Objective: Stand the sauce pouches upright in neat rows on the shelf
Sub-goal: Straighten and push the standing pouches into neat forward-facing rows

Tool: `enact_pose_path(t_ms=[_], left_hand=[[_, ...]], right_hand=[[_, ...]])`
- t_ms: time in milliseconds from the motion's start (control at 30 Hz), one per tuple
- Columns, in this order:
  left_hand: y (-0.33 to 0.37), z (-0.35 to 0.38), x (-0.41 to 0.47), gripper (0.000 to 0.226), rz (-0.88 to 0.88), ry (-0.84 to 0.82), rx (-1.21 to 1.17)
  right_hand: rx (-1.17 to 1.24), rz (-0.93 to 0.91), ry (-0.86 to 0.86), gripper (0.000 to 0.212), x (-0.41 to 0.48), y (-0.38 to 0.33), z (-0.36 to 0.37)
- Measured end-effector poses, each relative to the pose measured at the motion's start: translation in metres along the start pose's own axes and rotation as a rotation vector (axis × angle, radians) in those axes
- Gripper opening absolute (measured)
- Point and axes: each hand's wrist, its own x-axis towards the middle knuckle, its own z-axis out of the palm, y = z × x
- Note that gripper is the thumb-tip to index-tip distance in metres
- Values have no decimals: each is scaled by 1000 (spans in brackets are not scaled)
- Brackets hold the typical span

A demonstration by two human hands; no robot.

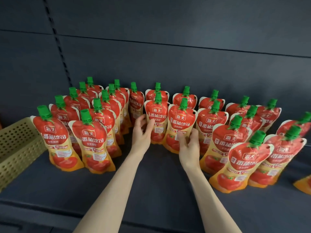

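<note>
Several red and yellow tomato sauce pouches with green caps stand upright in rows on a dark shelf (151,190). My left hand (142,132) grips the left side of a middle pouch (157,121), thumb across its front. My right hand (189,145) touches the lower front of the neighbouring pouch (180,125) with curled fingers. The front pouches on the left (58,142) and right (242,163) stand nearer to me than the two I handle. At the far right a pouch (294,126) leans sideways.
A yellow perforated basket (18,148) sits at the shelf's left end. The shelf's dark back panel (168,56) rises behind the rows. Part of an orange pouch bottom (303,185) shows at the right edge. Bare shelf lies under my forearms.
</note>
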Motion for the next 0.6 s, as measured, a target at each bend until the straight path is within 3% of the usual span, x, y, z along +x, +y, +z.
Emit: enact_pose_path(t_ms=[167, 300, 500, 600], left_hand=[[-7, -1, 7, 38, -11, -49, 44], [-5, -13, 3, 29, 19, -12, 49], [-4, -19, -3, 44, -8, -4, 80], [1, -20, -8, 45, -15, -8, 117]], right_hand=[[19, 22, -44, 38, 2, 1, 1], [0, 26, -59, 38, 5, -1, 1], [-32, 26, -74, 37, 1, -6, 2], [-95, 26, -36, 50, -3, -13, 0]])
